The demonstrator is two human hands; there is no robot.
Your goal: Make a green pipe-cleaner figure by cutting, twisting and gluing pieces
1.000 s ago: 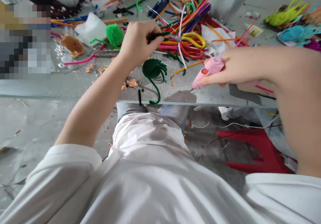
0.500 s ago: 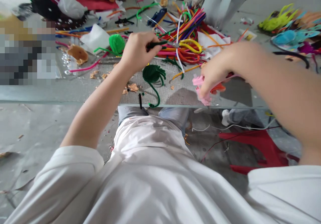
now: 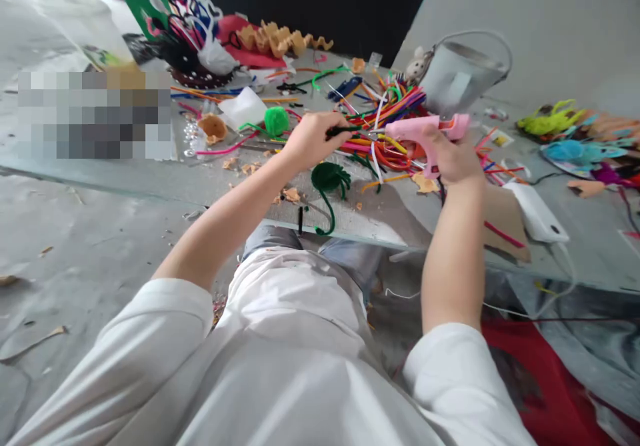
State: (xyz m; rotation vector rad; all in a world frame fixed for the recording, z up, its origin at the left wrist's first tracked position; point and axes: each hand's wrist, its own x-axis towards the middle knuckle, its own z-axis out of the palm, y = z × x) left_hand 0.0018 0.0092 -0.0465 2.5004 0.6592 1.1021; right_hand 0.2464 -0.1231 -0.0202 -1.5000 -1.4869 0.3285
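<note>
My left hand (image 3: 310, 141) pinches a thin black stem (image 3: 343, 131), possibly a pipe cleaner, above the table. My right hand (image 3: 447, 156) grips a pink hot glue gun (image 3: 425, 129) by its handle. The gun's nozzle points left, close to the black stem's tip. A heap of multicoloured pipe cleaners (image 3: 400, 103) lies just beyond both hands. A coiled dark green pipe cleaner (image 3: 327, 178) rests below my left hand, and a green pompom (image 3: 277, 121) sits to the left.
The table's front edge (image 3: 325, 227) runs past my lap. Beyond it stand a metal pail (image 3: 457, 73) and bright felt shapes (image 3: 580, 146). A white corded device (image 3: 537, 214) lies right of a cardboard piece (image 3: 505, 223). A red stool (image 3: 540, 379) stands below.
My right hand has raised the pink glue gun and turned its nozzle toward the black stem. The view has tilted and swung right. My left hand keeps its hold.
</note>
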